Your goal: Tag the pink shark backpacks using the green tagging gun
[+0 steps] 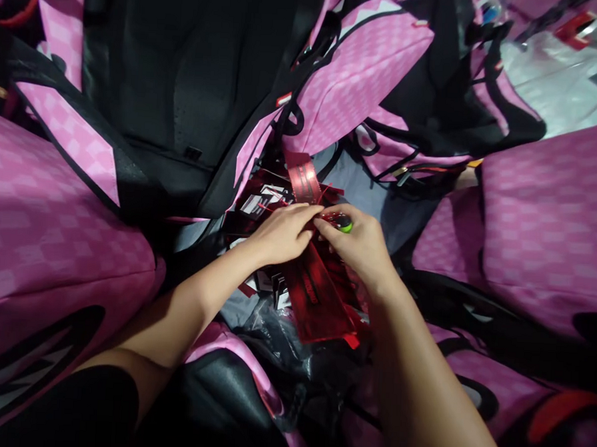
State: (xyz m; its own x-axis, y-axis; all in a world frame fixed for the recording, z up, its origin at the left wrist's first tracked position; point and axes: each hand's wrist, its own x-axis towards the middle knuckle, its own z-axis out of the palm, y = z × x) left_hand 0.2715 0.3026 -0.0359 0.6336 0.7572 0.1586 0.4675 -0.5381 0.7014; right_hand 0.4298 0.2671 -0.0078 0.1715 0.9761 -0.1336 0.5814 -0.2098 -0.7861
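Note:
Both hands meet over a pile of red tags in the gap between pink bags. My left hand point(286, 233) has its fingers pressed together at the top of a long red hang tag point(317, 298) with dark lettering, which hangs below it. My right hand point(360, 243) is closed with its fingertips touching the left ones. From its curled fingers pokes a small object with a bright green and black end point(346, 224); its kind cannot be made out. Behind the hands, a red strap point(303, 176) comes down from a pink checkered bag point(356, 73).
A black-backed backpack point(201, 78) stands at the far left. Pink checkered bags flank me, one at the left point(53, 217) and one at the right point(549, 210). White printed labels point(257, 204) lie among the tags. Clear plastic sheeting point(561, 80) lies at the upper right.

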